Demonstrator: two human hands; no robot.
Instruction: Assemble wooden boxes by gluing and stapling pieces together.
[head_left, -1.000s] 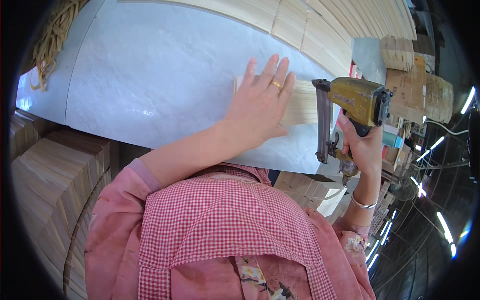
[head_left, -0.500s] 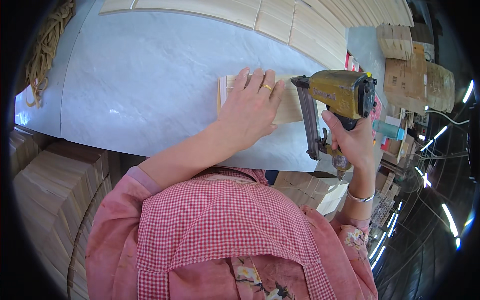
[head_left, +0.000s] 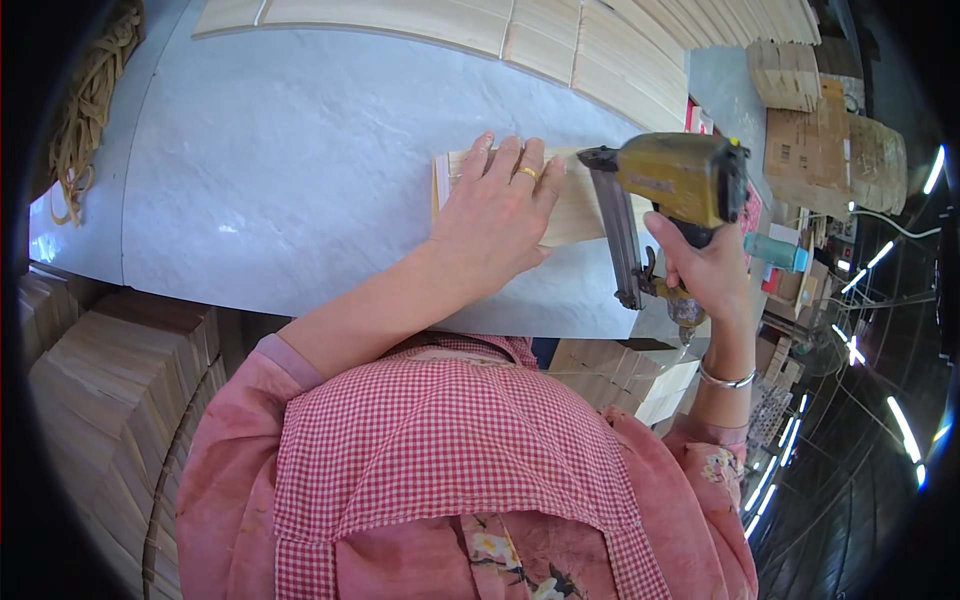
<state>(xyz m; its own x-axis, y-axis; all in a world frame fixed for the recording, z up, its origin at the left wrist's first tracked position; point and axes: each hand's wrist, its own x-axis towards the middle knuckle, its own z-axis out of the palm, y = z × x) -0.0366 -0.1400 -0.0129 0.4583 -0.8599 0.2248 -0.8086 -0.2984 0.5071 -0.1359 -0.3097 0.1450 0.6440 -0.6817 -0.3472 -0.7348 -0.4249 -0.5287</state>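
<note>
A light wooden piece (head_left: 578,205) lies on the pale grey tabletop; its left end shows a white strip and stacked edges. My left hand (head_left: 498,205) spans it, fingers over the far edge and thumb by the near edge, holding it down. A yellow ring is on one finger. My right hand (head_left: 708,268) is wrapped around the handle of a yellow and black pneumatic nail gun (head_left: 672,180). The gun's nose is at the right end of the wooden piece, and its long magazine slants toward me. Whether the nose touches the wood, I cannot tell.
Rows of thin wooden slats (head_left: 540,38) line the table's far side. Tan bands (head_left: 85,130) hang at the left corner. Wooden boards (head_left: 120,365) are stacked below left. Cardboard boxes (head_left: 800,150) and a teal bottle (head_left: 778,252) are at the right.
The nail gun and my right hand have shifted slightly, and the gun's body looks blurred now. My left hand stays on the wooden piece.
</note>
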